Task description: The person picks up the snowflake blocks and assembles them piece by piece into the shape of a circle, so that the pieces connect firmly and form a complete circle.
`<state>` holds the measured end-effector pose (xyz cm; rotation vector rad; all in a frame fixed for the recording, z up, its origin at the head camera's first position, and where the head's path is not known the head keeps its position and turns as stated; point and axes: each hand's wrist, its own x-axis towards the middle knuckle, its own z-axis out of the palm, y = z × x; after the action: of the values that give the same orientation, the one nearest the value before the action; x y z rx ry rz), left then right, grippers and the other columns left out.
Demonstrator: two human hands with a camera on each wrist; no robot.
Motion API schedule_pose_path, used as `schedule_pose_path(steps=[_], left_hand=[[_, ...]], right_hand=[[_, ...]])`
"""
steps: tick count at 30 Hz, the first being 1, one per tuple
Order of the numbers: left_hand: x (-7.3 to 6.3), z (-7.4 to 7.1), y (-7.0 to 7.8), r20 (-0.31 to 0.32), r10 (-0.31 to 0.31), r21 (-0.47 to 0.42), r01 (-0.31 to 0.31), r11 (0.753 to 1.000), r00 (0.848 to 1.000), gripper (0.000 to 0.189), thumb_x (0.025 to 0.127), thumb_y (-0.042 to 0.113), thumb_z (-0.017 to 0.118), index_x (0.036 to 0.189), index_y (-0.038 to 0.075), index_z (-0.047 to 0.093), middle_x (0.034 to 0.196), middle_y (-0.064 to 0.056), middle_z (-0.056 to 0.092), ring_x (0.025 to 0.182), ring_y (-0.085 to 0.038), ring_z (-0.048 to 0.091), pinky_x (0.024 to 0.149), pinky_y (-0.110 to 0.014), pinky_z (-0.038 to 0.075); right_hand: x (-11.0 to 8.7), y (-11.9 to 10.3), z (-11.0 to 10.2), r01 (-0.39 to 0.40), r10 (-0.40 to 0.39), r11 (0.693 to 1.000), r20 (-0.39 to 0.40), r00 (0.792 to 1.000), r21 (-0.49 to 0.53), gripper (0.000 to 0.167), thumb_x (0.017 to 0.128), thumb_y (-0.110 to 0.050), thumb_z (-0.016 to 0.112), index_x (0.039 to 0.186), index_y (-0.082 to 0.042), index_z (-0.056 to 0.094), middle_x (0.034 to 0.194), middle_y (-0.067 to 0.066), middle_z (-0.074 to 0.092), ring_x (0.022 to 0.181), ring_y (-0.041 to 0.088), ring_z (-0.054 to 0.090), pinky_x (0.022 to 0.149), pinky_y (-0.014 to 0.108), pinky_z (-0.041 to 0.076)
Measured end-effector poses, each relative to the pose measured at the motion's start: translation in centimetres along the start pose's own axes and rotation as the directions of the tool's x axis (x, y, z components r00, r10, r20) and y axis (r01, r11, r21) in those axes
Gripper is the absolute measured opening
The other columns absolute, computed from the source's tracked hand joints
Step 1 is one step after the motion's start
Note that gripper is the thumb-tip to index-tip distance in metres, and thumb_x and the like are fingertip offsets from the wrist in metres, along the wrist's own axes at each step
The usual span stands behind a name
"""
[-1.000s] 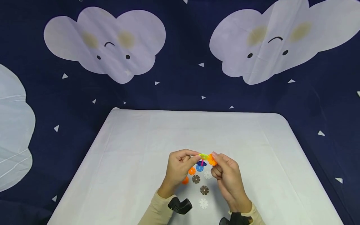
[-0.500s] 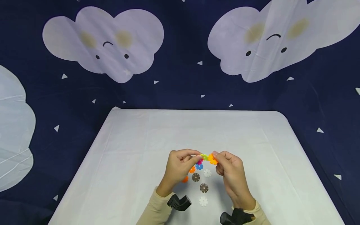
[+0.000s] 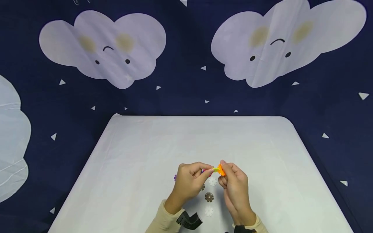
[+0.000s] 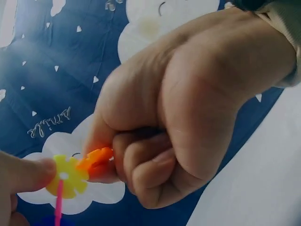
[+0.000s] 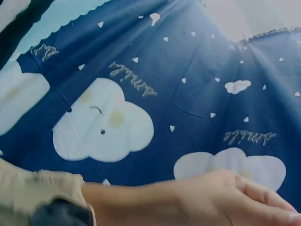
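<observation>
In the head view my left hand (image 3: 190,181) pinches a yellow-green notched plastic disc (image 3: 215,169) between thumb and index finger. My right hand (image 3: 236,187) grips an orange notched disc (image 3: 221,170), which meets the yellow one edge to edge. The left wrist view shows the yellow disc (image 4: 70,181) face on, the orange disc (image 4: 96,158) at its side, and a magenta disc (image 4: 59,202) edge on below. Dark blue shows under the magenta, mostly cut off. The right wrist view catches my left hand (image 5: 221,197), its fingertips at the frame edge.
Below the hands, on the white table (image 3: 140,145), lie a brown disc (image 3: 209,197) and white discs (image 3: 209,211). Another brown disc (image 3: 202,187) is partly behind the left hand. A purple edge (image 3: 175,177) peeks out left of that hand. A dark blue cloud-print cloth (image 3: 186,97) surrounds the table.
The left hand has shifted slightly right and down, hiding the blue and loose orange discs. The orange disc in the right hand has turned more edge on. The head view shifted slightly.
</observation>
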<state>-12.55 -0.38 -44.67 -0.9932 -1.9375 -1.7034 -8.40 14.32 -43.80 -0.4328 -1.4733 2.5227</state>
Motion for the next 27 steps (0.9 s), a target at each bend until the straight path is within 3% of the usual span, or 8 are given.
schedule_pose_path(steps=[3, 6, 8, 10, 20, 24, 27], left_hand=[[-0.3, 0.5, 0.0, -0.034, 0.103, 0.093, -0.099, 0.991, 0.994, 0.009, 0.085, -0.004, 0.079, 0.093, 0.000, 0.078, 0.044, 0.007, 0.039, 0.045, 0.012, 0.023, 0.038, -0.009, 0.023], [-0.3, 1.2, -0.1, -0.071, 0.233, 0.229, -0.212, 0.950, 0.970, 0.007, 0.086, -0.002, 0.079, 0.093, 0.000, 0.078, 0.047, 0.009, 0.043, 0.049, 0.008, 0.023, 0.043, -0.008, 0.027], [-0.3, 1.4, -0.2, -0.089, 0.294, 0.297, -0.256, 0.920, 0.952, 0.004, 0.088, 0.001, 0.078, 0.092, 0.000, 0.078, 0.048, 0.009, 0.045, 0.050, 0.007, 0.025, 0.045, -0.007, 0.028], [-0.3, 1.6, -0.3, -0.098, 0.315, 0.320, -0.270, 0.908, 0.944, 0.004, 0.089, 0.002, 0.077, 0.092, 0.000, 0.078, 0.049, 0.009, 0.047, 0.049, 0.006, 0.026, 0.047, -0.007, 0.029], [0.0, 1.1, -0.2, -0.035, 0.263, 0.280, -0.243, 0.929, 0.964, 0.007, 0.086, -0.002, 0.079, 0.092, 0.000, 0.077, 0.049, 0.009, 0.043, 0.048, 0.008, 0.024, 0.046, -0.004, 0.024], [-0.5, 1.5, -0.9, -0.073, 0.203, 0.238, -0.181, 0.954, 0.976, 0.009, 0.086, -0.003, 0.079, 0.094, 0.001, 0.077, 0.047, 0.009, 0.036, 0.049, 0.011, 0.020, 0.041, -0.005, 0.021], [-0.5, 1.3, -1.4, -0.131, 0.119, 0.182, -0.094, 0.979, 0.984, 0.011, 0.086, -0.003, 0.079, 0.096, 0.002, 0.077, 0.045, 0.007, 0.032, 0.049, 0.013, 0.017, 0.037, -0.009, 0.018]], right_hand=[[-0.5, 0.3, 0.2, -0.012, 0.014, 0.998, -0.034, 0.999, 0.053, 0.031, 0.102, -0.016, 0.066, 0.076, -0.003, 0.054, 0.060, -0.005, 0.036, 0.048, 0.009, 0.022, 0.053, 0.027, 0.018], [-0.5, 0.4, 0.5, -0.006, 0.012, 0.995, -0.054, 0.998, 0.098, 0.032, 0.103, -0.018, 0.065, 0.077, -0.004, 0.052, 0.058, -0.005, 0.033, 0.050, 0.010, 0.020, 0.053, 0.026, 0.019], [-0.3, 0.4, 0.6, -0.002, 0.007, 0.994, -0.047, 0.999, 0.112, 0.032, 0.103, -0.017, 0.064, 0.077, -0.005, 0.051, 0.058, -0.006, 0.032, 0.050, 0.011, 0.019, 0.054, 0.026, 0.018], [0.0, 0.4, 0.6, -0.003, 0.006, 0.994, -0.025, 1.000, 0.112, 0.031, 0.104, -0.016, 0.062, 0.078, -0.005, 0.052, 0.058, -0.006, 0.033, 0.050, 0.010, 0.019, 0.053, 0.025, 0.018], [1.1, 0.3, -0.1, -0.019, 0.020, 1.000, 0.063, 0.998, -0.019, 0.030, 0.102, -0.015, 0.065, 0.078, -0.004, 0.054, 0.054, -0.007, 0.033, 0.044, 0.006, 0.023, 0.051, 0.024, 0.021], [1.5, 0.6, -0.4, -0.028, 0.030, 0.999, 0.076, 0.997, -0.019, 0.031, 0.103, -0.022, 0.065, 0.079, -0.005, 0.055, 0.054, -0.007, 0.031, 0.045, 0.007, 0.021, 0.051, 0.025, 0.020], [1.9, 0.5, -0.7, 0.003, -0.002, 1.000, 0.149, 0.989, -0.006, 0.033, 0.106, -0.027, 0.060, 0.079, -0.007, 0.059, 0.054, -0.004, 0.022, 0.048, 0.012, 0.016, 0.051, 0.029, 0.015]])
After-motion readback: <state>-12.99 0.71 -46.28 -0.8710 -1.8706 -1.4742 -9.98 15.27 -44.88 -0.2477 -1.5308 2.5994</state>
